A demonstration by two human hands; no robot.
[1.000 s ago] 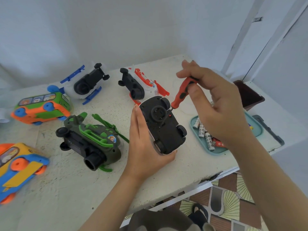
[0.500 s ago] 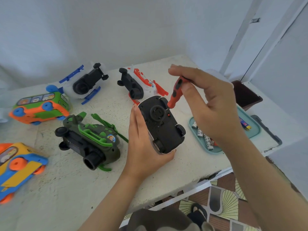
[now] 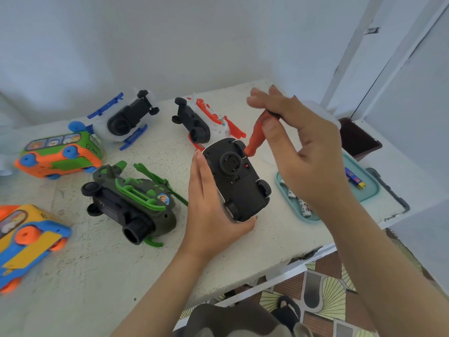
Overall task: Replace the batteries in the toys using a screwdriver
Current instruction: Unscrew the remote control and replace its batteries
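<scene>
Car: toy car (image 3: 239, 183) belly-up, held just above the tabletop (image 3: 121, 263), long axis running away from the person.
Left hand: left hand (image 3: 209, 215) grips it from the left — fingers flat along the flank, thumb hooked under the near end.
Right hand: right hand (image 3: 303, 152) pinches the red screwdriver (image 3: 255, 139), upper fingers splayed.
Key relation: tip on the underside's far right edge, handle leaning up and right.
Change: handle steeper than a second ago — likely mid-twist.
</scene>
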